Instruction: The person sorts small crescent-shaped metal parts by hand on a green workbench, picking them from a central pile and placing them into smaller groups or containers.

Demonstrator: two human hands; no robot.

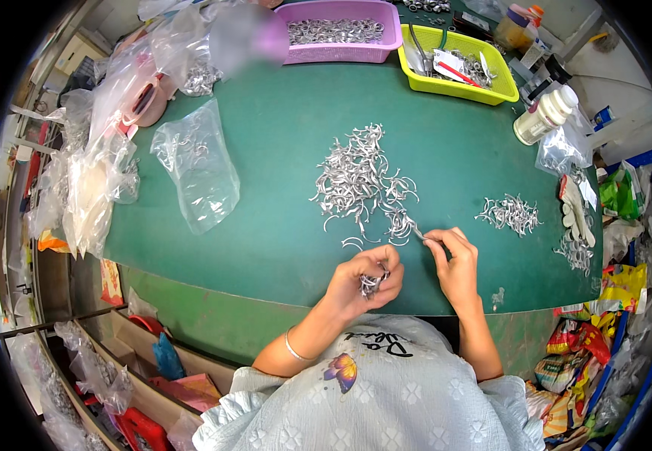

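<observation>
A bunch of small curved silver metal pieces (369, 285) sits in my left hand (362, 282), its fingers curled round them near the table's front edge. To its right, my right hand (455, 264) pinches one curved metal piece (419, 234) between thumb and fingertips, beside the pile's near right end. The large loose pile of curved metal pieces (352, 177) spreads over the middle of the green table (281, 165). Farther right lies a smaller heap of similar metal pieces (511, 213), apart from both hands.
A clear plastic bag (202, 177) lies flat at left. At the back stand a purple basket (341, 54) of metal parts and a yellow-green basket (454, 89) with pliers. A white-capped bottle (544, 116), a glove (575, 210) and another metal heap (575, 254) line the right edge.
</observation>
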